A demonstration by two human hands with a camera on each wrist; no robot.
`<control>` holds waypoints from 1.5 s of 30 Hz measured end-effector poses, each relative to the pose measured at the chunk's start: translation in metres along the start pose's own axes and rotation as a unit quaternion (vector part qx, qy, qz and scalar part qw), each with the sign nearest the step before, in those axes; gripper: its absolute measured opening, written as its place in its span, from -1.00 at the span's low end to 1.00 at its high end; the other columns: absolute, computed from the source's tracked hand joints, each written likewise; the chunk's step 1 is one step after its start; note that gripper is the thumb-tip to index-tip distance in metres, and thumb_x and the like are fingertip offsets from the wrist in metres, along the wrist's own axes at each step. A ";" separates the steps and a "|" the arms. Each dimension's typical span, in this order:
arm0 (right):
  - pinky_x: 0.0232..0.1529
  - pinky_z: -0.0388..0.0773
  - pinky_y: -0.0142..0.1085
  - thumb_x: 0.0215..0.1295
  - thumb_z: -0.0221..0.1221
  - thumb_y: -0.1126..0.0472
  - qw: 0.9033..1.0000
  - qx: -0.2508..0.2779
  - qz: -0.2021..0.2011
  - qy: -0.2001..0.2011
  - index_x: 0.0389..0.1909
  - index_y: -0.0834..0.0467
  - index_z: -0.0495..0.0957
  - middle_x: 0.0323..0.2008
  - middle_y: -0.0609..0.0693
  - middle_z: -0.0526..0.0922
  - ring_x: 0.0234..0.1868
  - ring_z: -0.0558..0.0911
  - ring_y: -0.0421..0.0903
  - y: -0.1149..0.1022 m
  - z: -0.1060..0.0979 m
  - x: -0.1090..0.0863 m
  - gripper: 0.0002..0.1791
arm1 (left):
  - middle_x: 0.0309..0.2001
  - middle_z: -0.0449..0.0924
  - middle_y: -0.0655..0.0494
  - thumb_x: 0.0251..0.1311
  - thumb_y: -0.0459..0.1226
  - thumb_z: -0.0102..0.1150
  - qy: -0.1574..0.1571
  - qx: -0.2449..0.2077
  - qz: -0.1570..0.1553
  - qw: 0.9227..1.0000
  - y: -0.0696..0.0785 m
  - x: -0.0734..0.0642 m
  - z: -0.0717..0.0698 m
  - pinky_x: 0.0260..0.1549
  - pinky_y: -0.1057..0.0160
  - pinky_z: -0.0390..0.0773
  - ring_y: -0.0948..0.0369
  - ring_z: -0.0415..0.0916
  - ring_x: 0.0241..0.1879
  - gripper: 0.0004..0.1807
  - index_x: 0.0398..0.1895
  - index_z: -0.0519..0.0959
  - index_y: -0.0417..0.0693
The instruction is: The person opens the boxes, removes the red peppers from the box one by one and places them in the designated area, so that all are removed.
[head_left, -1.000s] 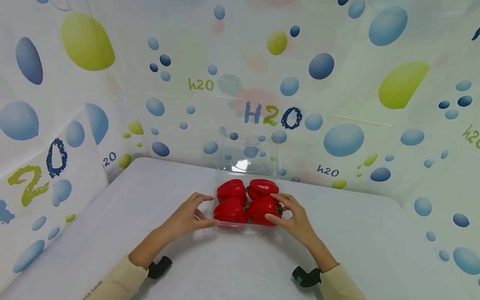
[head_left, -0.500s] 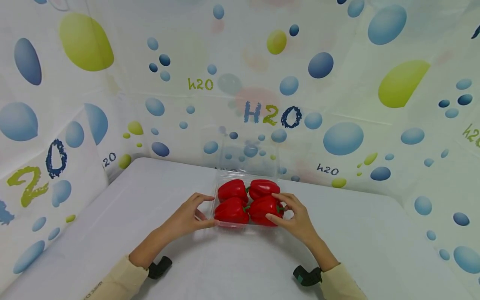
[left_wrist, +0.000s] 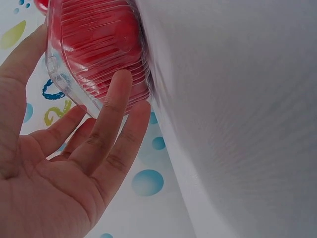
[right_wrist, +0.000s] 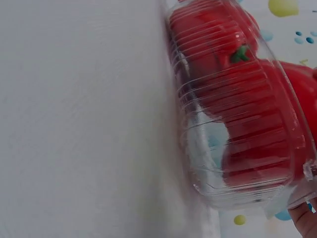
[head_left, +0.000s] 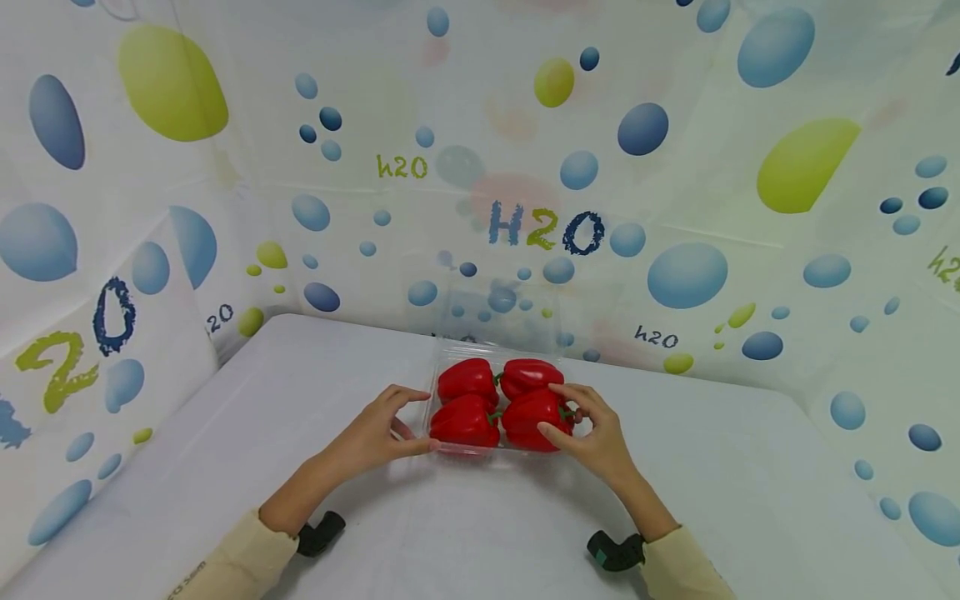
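Observation:
A clear plastic clamshell container [head_left: 480, 451] sits on the table, its lid [head_left: 504, 304] raised at the back. Two red bell peppers lie at its left, one behind the other; a third [head_left: 531, 377] is at back right. My left hand [head_left: 378, 429] holds the container's left end, thumb at the front corner; the left wrist view shows its fingers [left_wrist: 116, 94] against the ribbed side. With thumb and fingers, my right hand [head_left: 596, 433] grips the front right bell pepper [head_left: 525, 421], whose green stem points right. In the right wrist view, only fingertips [right_wrist: 306, 220] show past the container [right_wrist: 208, 148].
A white cloth covers the table [head_left: 480, 533]. Behind it hangs a white curtain [head_left: 360, 275] printed with blue and green drops and H2O lettering. Black wrist-worn devices sit below the left sleeve [head_left: 321, 535] and the right sleeve [head_left: 615, 552].
My right hand and the front right pepper have shifted slightly to the right. The raised lid has lost its bright glare and tilted a little; my left hand stays at the container's left end.

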State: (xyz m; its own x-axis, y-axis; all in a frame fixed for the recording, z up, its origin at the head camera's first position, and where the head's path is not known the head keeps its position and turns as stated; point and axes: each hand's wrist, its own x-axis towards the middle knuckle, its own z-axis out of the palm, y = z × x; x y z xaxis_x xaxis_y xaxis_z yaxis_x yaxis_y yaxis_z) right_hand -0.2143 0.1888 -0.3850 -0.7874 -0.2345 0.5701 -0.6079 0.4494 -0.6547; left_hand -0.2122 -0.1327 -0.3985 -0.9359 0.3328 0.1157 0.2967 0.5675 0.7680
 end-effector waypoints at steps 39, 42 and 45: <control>-0.19 0.61 -0.44 -0.02 0.28 0.59 0.996 0.080 -0.035 0.013 0.08 0.48 0.47 0.02 0.39 0.54 -0.06 0.52 -0.26 -0.023 -0.007 0.003 -0.46 | 0.17 0.36 -0.12 0.00 -0.05 0.47 0.000 -0.006 -0.004 1.000 0.001 0.001 0.001 -0.33 0.28 0.68 0.25 0.57 -0.28 -0.18 0.31 0.36 -0.15; -0.19 0.60 -0.44 -0.04 0.28 0.60 0.996 0.083 -0.041 0.013 0.08 0.49 0.46 0.01 0.41 0.53 -0.06 0.53 -0.24 -0.022 -0.006 0.003 -0.45 | 0.16 0.36 -0.12 0.01 -0.05 0.47 -0.001 -0.005 -0.003 1.000 0.001 0.000 0.001 -0.33 0.29 0.68 0.25 0.57 -0.28 -0.19 0.31 0.36 -0.16; -0.19 0.61 -0.44 -0.06 0.28 0.62 0.995 0.087 -0.046 0.012 0.09 0.48 0.46 0.02 0.40 0.53 -0.05 0.53 -0.23 -0.013 -0.003 0.003 -0.43 | 0.16 0.37 -0.12 0.01 -0.05 0.47 0.000 -0.004 -0.001 1.000 0.000 0.000 0.001 -0.33 0.29 0.68 0.25 0.57 -0.28 -0.19 0.31 0.36 -0.16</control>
State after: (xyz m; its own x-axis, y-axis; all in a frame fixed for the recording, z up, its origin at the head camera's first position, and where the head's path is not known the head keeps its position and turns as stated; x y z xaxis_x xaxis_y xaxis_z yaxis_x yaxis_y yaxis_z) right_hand -0.2085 0.1854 -0.3735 -0.7258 -0.2461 0.6424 -0.6879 0.2699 -0.6738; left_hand -0.2121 -0.1320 -0.3985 -0.9366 0.3312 0.1146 0.2933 0.5617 0.7736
